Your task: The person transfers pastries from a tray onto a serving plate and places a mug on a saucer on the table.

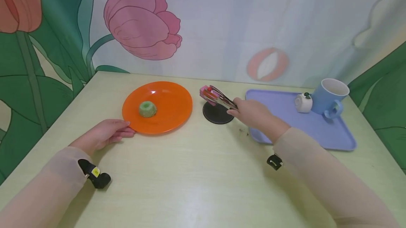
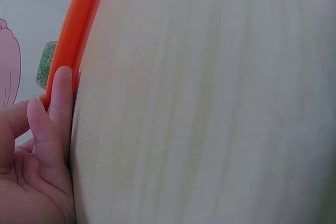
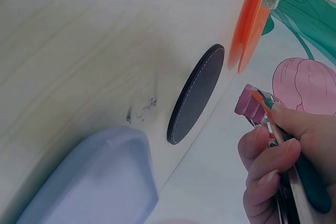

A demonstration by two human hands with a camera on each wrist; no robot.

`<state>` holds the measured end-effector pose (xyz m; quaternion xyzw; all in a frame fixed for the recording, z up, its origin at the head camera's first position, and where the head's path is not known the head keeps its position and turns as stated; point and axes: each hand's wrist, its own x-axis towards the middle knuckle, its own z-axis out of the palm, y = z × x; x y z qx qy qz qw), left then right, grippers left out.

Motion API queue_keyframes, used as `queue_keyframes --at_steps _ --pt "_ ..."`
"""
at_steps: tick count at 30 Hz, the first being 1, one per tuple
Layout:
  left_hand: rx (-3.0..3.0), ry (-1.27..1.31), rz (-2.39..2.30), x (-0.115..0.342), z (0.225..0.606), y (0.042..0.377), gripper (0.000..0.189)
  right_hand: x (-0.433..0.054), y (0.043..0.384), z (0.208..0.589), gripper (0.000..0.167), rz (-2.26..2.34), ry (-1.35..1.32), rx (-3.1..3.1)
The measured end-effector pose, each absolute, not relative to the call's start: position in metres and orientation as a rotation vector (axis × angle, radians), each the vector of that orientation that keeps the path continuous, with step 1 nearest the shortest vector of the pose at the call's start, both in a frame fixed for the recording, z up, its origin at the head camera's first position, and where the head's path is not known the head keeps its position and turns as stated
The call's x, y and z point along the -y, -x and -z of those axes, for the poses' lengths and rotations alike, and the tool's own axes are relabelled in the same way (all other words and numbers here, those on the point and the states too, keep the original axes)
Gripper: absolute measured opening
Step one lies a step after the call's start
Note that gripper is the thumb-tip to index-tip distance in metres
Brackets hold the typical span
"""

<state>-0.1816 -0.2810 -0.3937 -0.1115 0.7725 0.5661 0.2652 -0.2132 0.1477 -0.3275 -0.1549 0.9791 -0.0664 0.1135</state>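
Note:
My left hand (image 1: 109, 133) pinches the near left rim of an orange plate (image 1: 171, 115), thumb on the edge and fingers below it. A green ring-topped cake (image 1: 147, 109) sits on the plate's left half. In the right wrist view, my right hand (image 3: 278, 156) grips a pair of tongs (image 3: 286, 145) with dark green handle parts. Between the tong tips is a pink piece of toy cake (image 1: 205, 93) with a small red ball on top. It hangs over the far side of a round black coaster (image 1: 218, 114), raised above the table.
To the right lies a lilac tray (image 1: 276, 97). On it stand a blue mug (image 1: 328, 96) and a white swirl cake roll (image 1: 303, 103) with a dark green top. A flower-printed curtain (image 1: 215, 27) hangs behind the table. Small dark marks (image 1: 243, 131) show beside the coaster.

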Motion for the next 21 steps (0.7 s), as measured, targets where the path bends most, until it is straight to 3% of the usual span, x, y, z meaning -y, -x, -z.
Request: queue_keyframes --at_steps 21 --pt "-2.076 0.296 -1.543 0.280 0.391 0.180 0.057 -0.132 0.219 0.326 0.038 0.154 0.487 -2.880"
